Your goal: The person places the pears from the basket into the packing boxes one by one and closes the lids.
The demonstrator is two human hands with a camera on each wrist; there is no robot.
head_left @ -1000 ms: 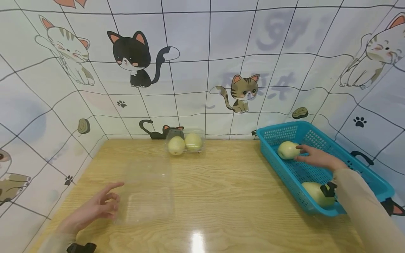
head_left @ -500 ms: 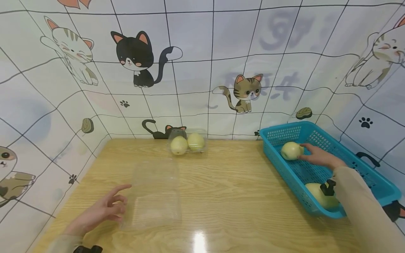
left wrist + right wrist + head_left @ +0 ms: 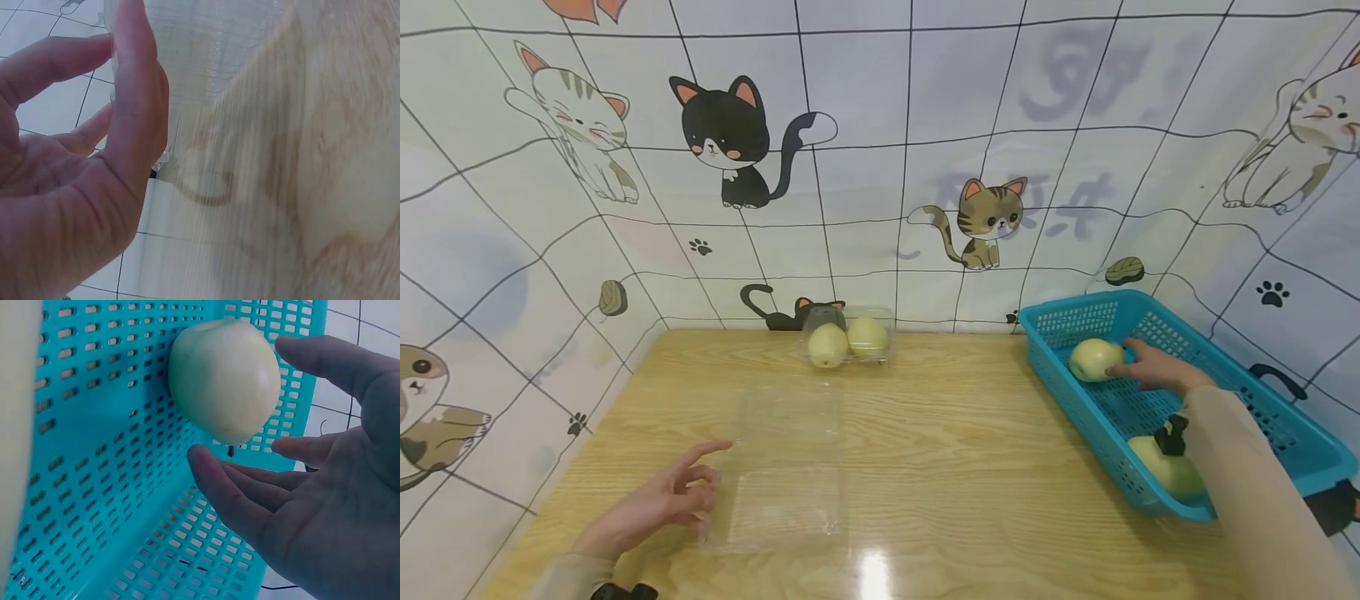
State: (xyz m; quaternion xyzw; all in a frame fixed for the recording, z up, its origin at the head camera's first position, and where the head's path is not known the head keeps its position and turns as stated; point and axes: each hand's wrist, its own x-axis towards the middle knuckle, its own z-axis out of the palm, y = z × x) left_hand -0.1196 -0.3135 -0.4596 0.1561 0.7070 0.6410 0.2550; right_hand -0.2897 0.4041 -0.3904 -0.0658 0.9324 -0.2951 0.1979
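Note:
My left hand (image 3: pixel 662 504) is beside the left edge of a clear plastic clamshell container (image 3: pixel 786 508), which lies unfolded on the table. In the left wrist view, the fingers (image 3: pixel 134 81) overlap the clear plastic (image 3: pixel 194 44); the index finger is extended in the head view. My right hand (image 3: pixel 1165 371) reaches into a blue perforated basket (image 3: pixel 1067 400), its thumb and fingers spread at the stem end of a pale yellow-green pear (image 3: pixel 1093 360). The right wrist view shows a gap between this pear (image 3: pixel 225 381) and the fingertips. A second pear (image 3: pixel 1161 467), partly hidden by my sleeve, sits at the basket's near end.
At the back of the wooden table (image 3: pixel 940 442), against the wall, stands another clear container (image 3: pixel 886 343) with two pears (image 3: pixel 827 346) in it. Cat-printed sheeting (image 3: pixel 865 167) encloses the back and sides. The basket fills the table's right side.
The view has shifted a little. My left hand and the unfolded container have moved right together. My right hand stays by the far pear, its thumb and index finger now wider apart.

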